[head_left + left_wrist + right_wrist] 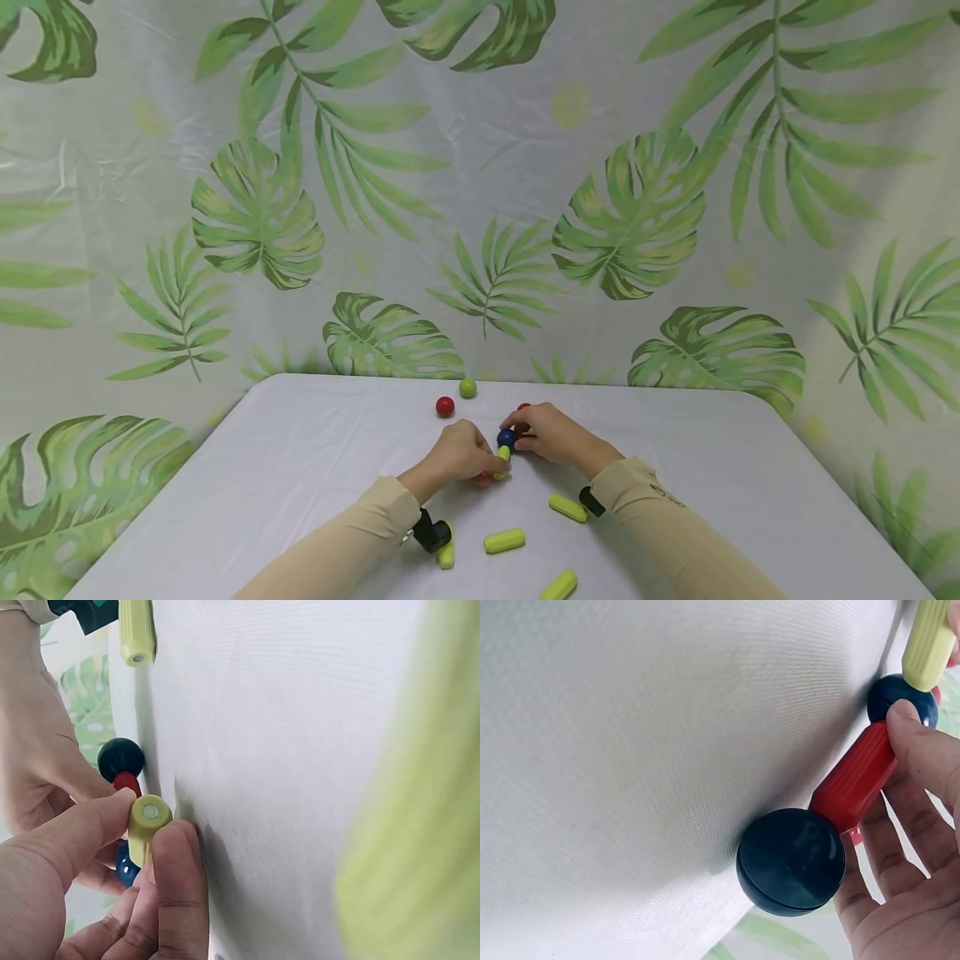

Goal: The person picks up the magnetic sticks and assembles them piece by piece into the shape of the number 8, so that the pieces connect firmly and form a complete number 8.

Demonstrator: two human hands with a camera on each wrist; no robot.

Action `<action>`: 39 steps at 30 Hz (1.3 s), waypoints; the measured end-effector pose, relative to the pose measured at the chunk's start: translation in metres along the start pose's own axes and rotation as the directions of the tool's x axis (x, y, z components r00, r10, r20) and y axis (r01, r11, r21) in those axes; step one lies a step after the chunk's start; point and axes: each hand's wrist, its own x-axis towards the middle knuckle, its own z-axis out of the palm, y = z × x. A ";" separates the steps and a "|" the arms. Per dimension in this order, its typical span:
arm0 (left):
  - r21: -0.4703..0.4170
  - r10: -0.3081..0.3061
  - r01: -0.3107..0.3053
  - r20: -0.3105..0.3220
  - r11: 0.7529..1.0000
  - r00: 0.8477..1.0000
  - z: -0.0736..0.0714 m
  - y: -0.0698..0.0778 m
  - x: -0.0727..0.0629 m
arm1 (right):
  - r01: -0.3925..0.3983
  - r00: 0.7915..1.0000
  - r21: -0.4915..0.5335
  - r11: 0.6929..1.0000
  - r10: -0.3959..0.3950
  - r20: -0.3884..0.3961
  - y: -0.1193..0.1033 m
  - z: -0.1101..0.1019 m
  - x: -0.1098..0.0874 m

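Note:
My left hand (pixel 467 452) pinches a ribbed yellow-green rod (pixel 150 814) between thumb and fingers; a small round metallic disc shows in its end. The rod's other end meets a blue ball (pixel 506 437), apparently touching it. My right hand (pixel 553 433) holds that ball, the thumb lying over it where a red rod (pixel 855 778) joins. At the red rod's far end sits a larger-looking dark blue ball (pixel 791 862), close to the white cloth. Part of a red piece (pixel 523 407) shows behind my right fingers; its shape is hidden.
A red ball (pixel 445 407) and a green ball (pixel 467 388) lie toward the table's back edge. Several loose yellow-green rods, such as one near my right wrist (pixel 567 507) and a middle rod (pixel 504 541), lie nearer me. A leaf-patterned curtain (pixel 495 183) hangs behind the white table (pixel 300 467).

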 end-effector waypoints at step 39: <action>0.013 0.023 -0.023 0.009 1.000 1.000 0.002 0.005 -0.002 | 0.027 1.000 0.016 1.000 -0.026 -0.013 0.000 0.001 0.000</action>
